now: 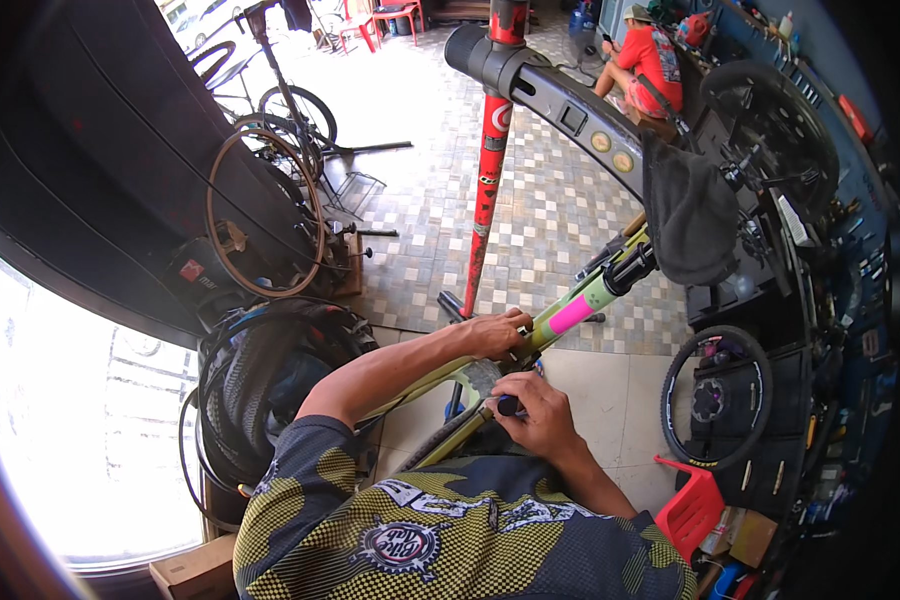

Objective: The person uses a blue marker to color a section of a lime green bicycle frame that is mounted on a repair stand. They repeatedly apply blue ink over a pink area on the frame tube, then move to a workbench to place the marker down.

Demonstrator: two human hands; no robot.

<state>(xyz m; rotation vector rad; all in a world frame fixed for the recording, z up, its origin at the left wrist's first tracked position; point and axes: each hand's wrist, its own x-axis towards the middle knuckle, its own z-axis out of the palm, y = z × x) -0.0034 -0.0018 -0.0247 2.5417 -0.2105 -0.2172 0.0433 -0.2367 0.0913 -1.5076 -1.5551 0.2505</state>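
A yellow-green bicycle frame (567, 312) with a pink patch hangs in front of me, tilted up toward the right. My left hand (500, 337) is closed over its tube, the fingers curled around the far side. Lower and to the right, my right hand (540, 413) grips a tool with a dark, rounded handle (509, 405). The tool's working end is hidden, so its kind does not show. Between the hands, beside the frame, is a rough grey piece (481, 377) that I cannot make out.
A red repair-stand post (489, 190) and its grey clamp arm (570, 118) rise ahead, with a dark cloth (692, 215) draped over it. Tyres (245, 390) pile at left. A wheel (717, 398) and a red chair (692, 505) stand right. Another person (645, 70) sits far back.
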